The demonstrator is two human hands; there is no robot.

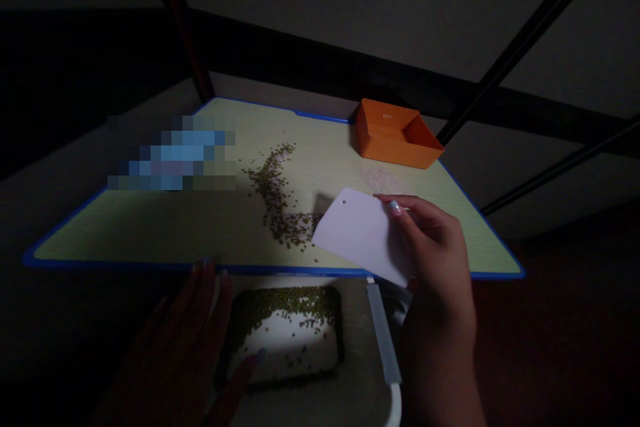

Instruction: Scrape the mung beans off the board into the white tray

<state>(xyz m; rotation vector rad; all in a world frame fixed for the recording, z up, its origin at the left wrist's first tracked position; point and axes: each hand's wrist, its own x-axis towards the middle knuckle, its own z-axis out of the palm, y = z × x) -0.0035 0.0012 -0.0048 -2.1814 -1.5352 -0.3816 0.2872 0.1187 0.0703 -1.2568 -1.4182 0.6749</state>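
Observation:
My right hand (435, 247) pinches a flat white plastic scraper (365, 230) with a small hole at one corner. The scraper is tilted above the front of the folding table (220, 213), beside a curved trail of small green beans (275, 197) mixed with pale grains. Below the table's front edge is a translucent plastic box (357, 360) with a grey-and-white handle at its right. Green beans lie along the sides of its pale bottom. In shadow, my left hand (185, 333) grips the box's left side, its thumb over the inside and its fingers near the table edge.
An orange open box (395, 137) stands at the table's back right corner. Pale rice-like grains (381, 180) are spread in front of it. A blurred-out blue item (180, 157) lies at the left. Blue trim (280, 271) borders the table, and a wall is behind it.

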